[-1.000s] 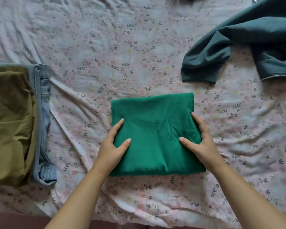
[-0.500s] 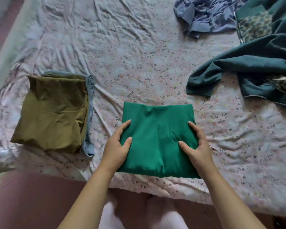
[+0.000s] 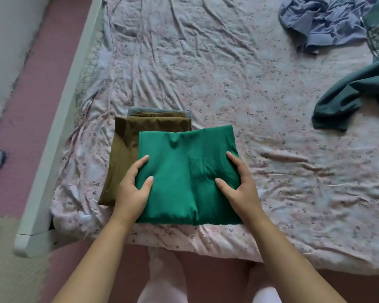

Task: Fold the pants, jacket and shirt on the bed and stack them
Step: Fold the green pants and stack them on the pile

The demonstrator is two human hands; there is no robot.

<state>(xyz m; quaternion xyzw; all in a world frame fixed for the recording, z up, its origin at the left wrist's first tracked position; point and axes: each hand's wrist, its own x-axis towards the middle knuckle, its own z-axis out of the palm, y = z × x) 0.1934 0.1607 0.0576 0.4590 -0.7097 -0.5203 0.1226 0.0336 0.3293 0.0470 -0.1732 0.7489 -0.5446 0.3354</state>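
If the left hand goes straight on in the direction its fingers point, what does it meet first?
The left hand grips the green shirt. Past the shirt's far edge, the folded olive garment probably comes first. The height between them is unclear.

- Green shirt (image 3: 188, 176), centre: we see smooth, matt knit cloth.
- Olive pants (image 3: 127, 154), left of centre: matt woven cloth, finely creased.
- Sheet (image 3: 206, 62): thin printed cloth, matt, heavily wrinkled.
- Lilac garment (image 3: 319, 20), upper right: we note a soft sheen.
- Teal jacket (image 3: 348, 101), right edge: smooth, matt cloth.
- Bed frame (image 3: 59, 127), left: smooth white finish.
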